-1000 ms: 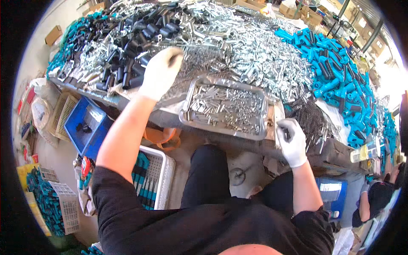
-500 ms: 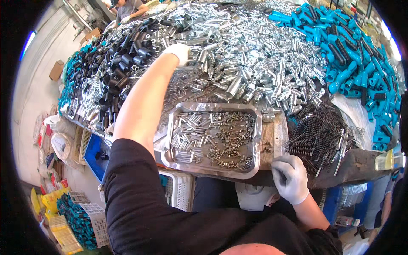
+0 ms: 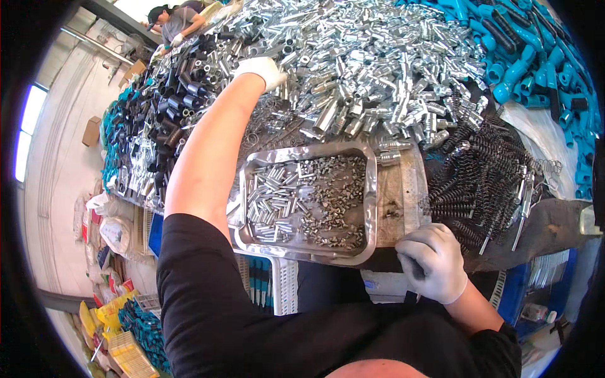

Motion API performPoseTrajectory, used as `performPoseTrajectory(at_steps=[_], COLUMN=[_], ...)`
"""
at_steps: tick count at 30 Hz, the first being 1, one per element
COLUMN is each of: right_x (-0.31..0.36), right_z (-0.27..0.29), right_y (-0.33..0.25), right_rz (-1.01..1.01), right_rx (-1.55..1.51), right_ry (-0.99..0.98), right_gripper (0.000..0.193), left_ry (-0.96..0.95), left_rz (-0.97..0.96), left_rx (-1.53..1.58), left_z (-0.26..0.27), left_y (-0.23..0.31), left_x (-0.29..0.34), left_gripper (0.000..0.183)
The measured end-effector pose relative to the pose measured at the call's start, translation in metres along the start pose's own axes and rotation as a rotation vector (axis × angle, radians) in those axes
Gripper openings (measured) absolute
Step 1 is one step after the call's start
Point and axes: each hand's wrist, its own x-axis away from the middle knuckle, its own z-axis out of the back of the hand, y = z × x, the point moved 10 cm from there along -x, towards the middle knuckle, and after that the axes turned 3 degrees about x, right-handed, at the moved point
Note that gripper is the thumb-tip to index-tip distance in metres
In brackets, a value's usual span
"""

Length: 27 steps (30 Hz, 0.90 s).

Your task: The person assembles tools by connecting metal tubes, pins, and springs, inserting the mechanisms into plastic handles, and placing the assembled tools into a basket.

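- Curled at the near table edge, right hand (image 3: 433, 263) in a white glove, fingers bent as if pinching something small; cannot tell what, if anything, sits inside.
- Stretched far out, left hand (image 3: 261, 69), gloved too, fingers down in the heap of silver metal tubes (image 3: 378, 69); cannot tell whether spread or clamped on a piece.
- Reaching deeper than a second ago: then resting just beyond the metal tray (image 3: 305, 201), now well past it, arm fully extended over the pile.
- Suggests fetching more parts from the far heap, tray already part filled with small tubes and bits.
- Hemmed in on the right by black springs (image 3: 485, 183), beyond them blue plastic parts (image 3: 529, 57); on the left by black tubes (image 3: 170, 113).
- Open room only along the near edge, between tray and right hand.
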Motion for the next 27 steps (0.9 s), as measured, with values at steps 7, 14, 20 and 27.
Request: performPoseTrajectory(at_steps=[7,14,20,27], right_x=[0.003,0.008,0.014,0.03], right_z=[0.001,0.01,0.019,0.027], right_y=[-0.001,-0.01,-0.017,-0.022], right_rz=[0.014,0.029,0.036,-0.284], right_rx=[-0.007,0.049,0.057,-1.1], right_ry=[0.027,0.066,0.178,0.221], right_gripper=[0.029,0.024,0.022,0.035], left_ry=[0.113,0.717,0.76,0.318], left_rz=[0.079,0.219,0.032,-0.524], left_rx=[0.097,0.744,1.373,1.819], left_z=[0.018,0.115,0.147,0.099], left_y=[-0.026,-0.138,-0.076,0.127], left_x=[0.007,0.097,0.208,0.375], left_gripper=[0.055,0.053,0.037,0.035])
